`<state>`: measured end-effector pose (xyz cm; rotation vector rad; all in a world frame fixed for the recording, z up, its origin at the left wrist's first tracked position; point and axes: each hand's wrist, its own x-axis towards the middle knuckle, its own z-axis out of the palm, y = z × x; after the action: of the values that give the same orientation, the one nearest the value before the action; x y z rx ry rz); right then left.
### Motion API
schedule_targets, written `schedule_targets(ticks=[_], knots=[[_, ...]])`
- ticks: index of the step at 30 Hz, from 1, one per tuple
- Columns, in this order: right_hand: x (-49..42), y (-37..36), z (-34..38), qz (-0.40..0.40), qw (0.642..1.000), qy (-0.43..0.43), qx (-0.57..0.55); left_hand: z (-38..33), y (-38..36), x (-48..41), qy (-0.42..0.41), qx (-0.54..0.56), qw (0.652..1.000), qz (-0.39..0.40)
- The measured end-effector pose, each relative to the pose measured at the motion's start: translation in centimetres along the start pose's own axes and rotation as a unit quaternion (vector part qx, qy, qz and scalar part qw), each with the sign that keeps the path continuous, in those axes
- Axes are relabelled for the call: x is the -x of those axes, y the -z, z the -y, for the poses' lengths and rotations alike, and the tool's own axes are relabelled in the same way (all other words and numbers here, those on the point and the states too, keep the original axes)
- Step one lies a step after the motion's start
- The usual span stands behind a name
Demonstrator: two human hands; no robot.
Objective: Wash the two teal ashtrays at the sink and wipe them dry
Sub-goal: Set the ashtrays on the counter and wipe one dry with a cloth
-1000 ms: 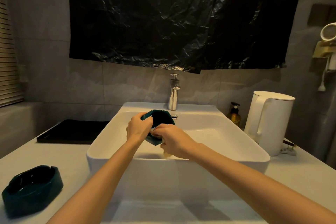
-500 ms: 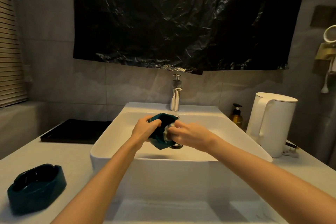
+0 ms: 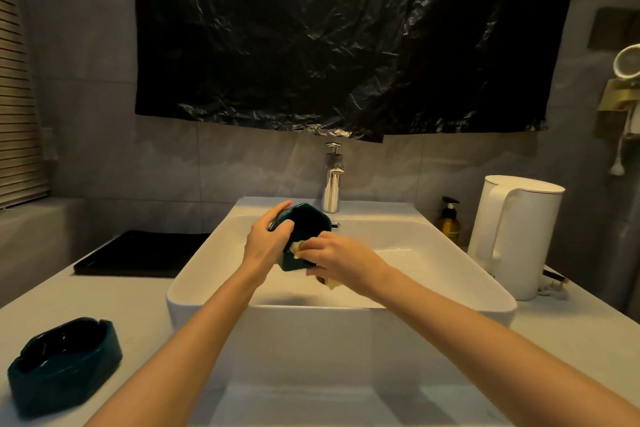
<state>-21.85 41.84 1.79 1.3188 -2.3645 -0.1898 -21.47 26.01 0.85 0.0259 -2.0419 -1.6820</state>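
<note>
Counting 2 teal ashtrays, 2 hands, 1 cloth.

Ashtray #1 (image 3: pixel 308 224): held in the air over the white basin (image 3: pixel 207 274), toward its back-middle, tipped up on edge. Can't tell whether bowl or base faces the camera.

Left hand (image 3: pixel 268 243): grips ashtray #1 by its left side, fingers curled over the upper-left rim, thumb across the near face.

Right hand (image 3: pixel 341 256): fingers bunched together and clamped on a pale cloth (image 3: pixel 297 248), pressing it against the lower part of ashtray #1. One bit of cloth shows between the two hands, another hangs under the right palm.

Ashtray #2 (image 3: pixel 65 364): upright, bowl up, on the worktop (image 3: pixel 114 295) near its front-left corner. Well apart from the basin, nothing touching it. Notches visible in the rim.

Rest, one of each:
- Basin sits on top of the worktop, mid-width.
- Chrome faucet (image 3: pixel 331 184) at the middle of the basin's back rim.
- Black tray (image 3: pixel 142 253) flat at the worktop's back-left, just beside the basin's left wall.
- White electric kettle (image 3: pixel 516 236) right of the basin, handle toward the basin; plug (image 3: pixel 553 287) lying by its base.
- Amber pump bottle (image 3: pixel 448 224) between the basin's back-right corner and the kettle.
- Black plastic sheet (image 3: pixel 346 35) on the wall above the faucet.
</note>
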Motion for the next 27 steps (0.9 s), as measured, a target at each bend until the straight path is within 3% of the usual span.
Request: schedule_targets(ticks=[3, 8, 12, 16, 21, 24, 27], knots=[[0.7, 1.2, -2.1, 0.053, 0.993, 0.06, 0.085, 0.2, -0.1, -0.1, 0.002, -0.027, 0.999, 0.026], [0.5, 1.3, -3.8, -0.009, 0.97, 0.13, 0.205, 0.3, -0.3, -0.2, 0.031, -0.026, 0.997, 0.06], [-1.1, 1.2, -2.8, 0.003, 0.956, 0.143, 0.255, 0.1, -0.4, 0.1, 0.049, -0.029, 0.994, 0.097], [-0.5, 1.1, -2.6, 0.013, 0.988, 0.062, 0.142, 0.2, -0.2, -0.1, 0.051, 0.026, 0.997, 0.059], [-0.2, 0.5, 0.2, -0.009, 0.999, -0.028, -0.034, 0.4, -0.1, -0.3, 0.039, 0.016, 0.999, 0.003], [-0.2, 1.6, 0.7, -0.032, 0.968, -0.122, -0.216, 0.5, 0.1, -0.3, 0.034, 0.007, 0.999, 0.005], [0.3, 3.1, 0.4, -0.088, 0.89, -0.209, -0.395, 0.4, 0.1, -0.1, 0.029, 0.008, 0.999, 0.016]])
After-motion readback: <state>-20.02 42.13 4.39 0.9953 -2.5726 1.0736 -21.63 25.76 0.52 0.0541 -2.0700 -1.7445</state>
